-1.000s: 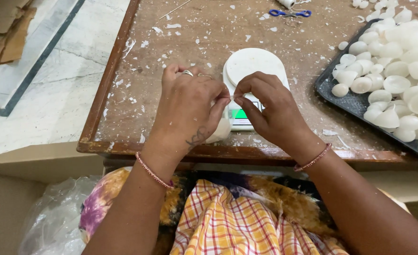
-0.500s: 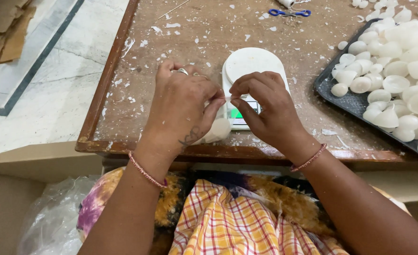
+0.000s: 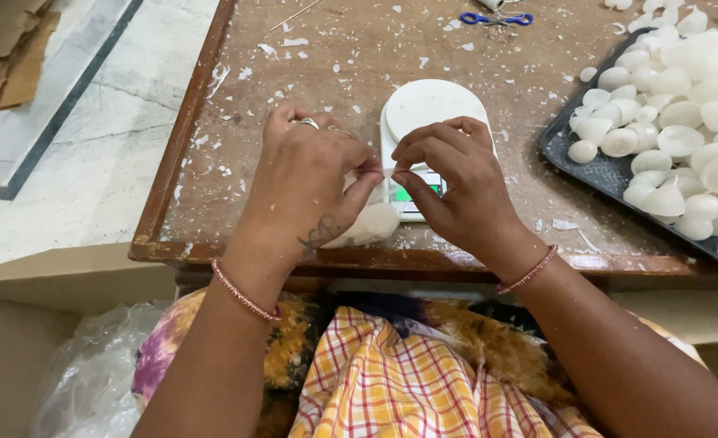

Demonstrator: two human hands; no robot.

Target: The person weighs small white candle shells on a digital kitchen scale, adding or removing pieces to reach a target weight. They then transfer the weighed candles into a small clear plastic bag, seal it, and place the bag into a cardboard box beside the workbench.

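Right hand (image 3: 456,182) lower — pinching white strip (image 3: 385,171)

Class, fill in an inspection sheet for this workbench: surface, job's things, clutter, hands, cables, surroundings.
Surface: brown wooden table with raised rim, dusty.
Job's things: thin white strip pinched between both hands; white lump under the left hand; white kitchen scale behind.
Clutter: white flakes scattered; blue-handled scissors; dark tray of white moulded pieces.
Hands: left hand and right hand, fingertip grip on the strip.
Cables: nothing seen.
Surroundings: pale stone floor, cardboard, clear plastic bag.
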